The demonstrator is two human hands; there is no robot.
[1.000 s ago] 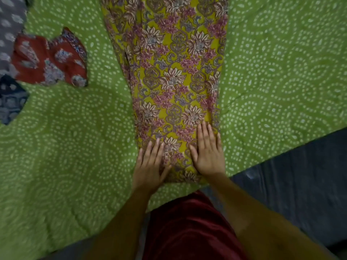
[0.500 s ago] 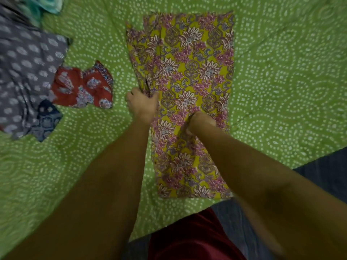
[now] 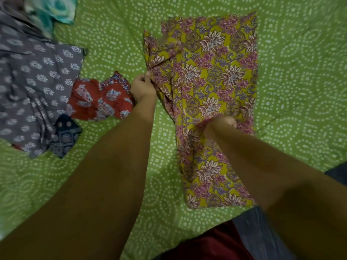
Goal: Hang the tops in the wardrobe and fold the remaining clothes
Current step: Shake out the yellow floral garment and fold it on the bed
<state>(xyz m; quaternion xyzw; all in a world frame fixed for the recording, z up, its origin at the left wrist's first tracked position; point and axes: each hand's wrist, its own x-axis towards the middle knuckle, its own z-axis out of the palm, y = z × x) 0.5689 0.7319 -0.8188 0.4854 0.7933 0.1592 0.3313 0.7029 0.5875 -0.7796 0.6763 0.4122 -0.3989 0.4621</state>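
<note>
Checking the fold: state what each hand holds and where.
Both grip the yellow floral-print cloth garment: left hand pinches its left edge, right hand bunches fabric near the middle.

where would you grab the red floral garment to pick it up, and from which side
Take the red floral garment by its raised, bunched middle, pinching a fold from above. It lies crumpled on the green bedspread with no flat edge offered. Come from its right, near side: the grey printed garment overlaps its left edge, and the left hand, pinching the yellow floral garment, is already beside it.
</note>
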